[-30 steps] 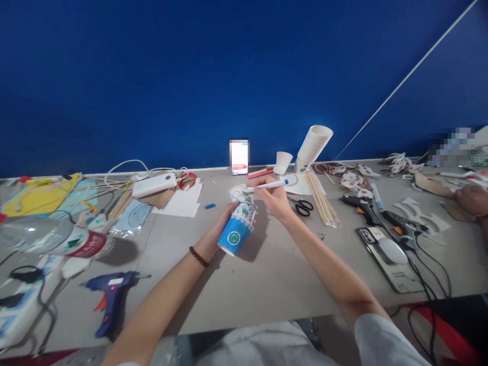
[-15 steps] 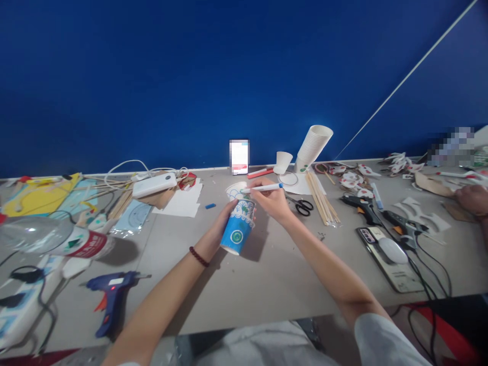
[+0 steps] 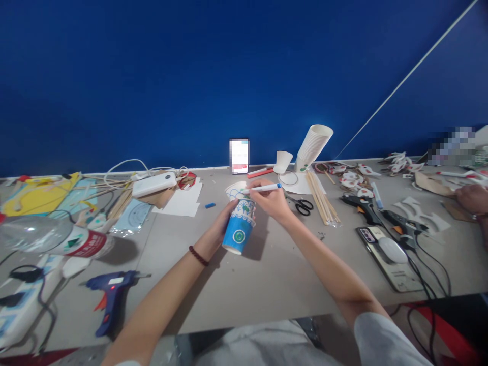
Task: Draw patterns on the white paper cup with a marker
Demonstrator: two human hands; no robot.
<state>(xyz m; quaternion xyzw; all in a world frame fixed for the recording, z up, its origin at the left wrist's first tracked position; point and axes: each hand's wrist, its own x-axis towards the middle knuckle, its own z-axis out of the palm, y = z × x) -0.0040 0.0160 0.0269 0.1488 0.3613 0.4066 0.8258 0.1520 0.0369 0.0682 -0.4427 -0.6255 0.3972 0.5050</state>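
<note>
My left hand is closed round a paper cup with a blue painted lower part, a round green emblem and blue wave patterns on white above. The cup leans, its base towards me and its white rim end away. In my right hand is a white marker pen with a blue end, pinched between the fingers. Its tip is at the patterned white part of the cup; whether it touches, I cannot tell. A small blue pen cap lies on the table to the left.
A phone stands against the blue wall. Behind my right hand are scissors, wooden sticks and stacked cups. Glue guns lie left and right. A bottle lies left; another person's hand is far right.
The bottom of the cup has swung slightly to the right in my left hand. My right hand and the marker have shifted a little to the left.
</note>
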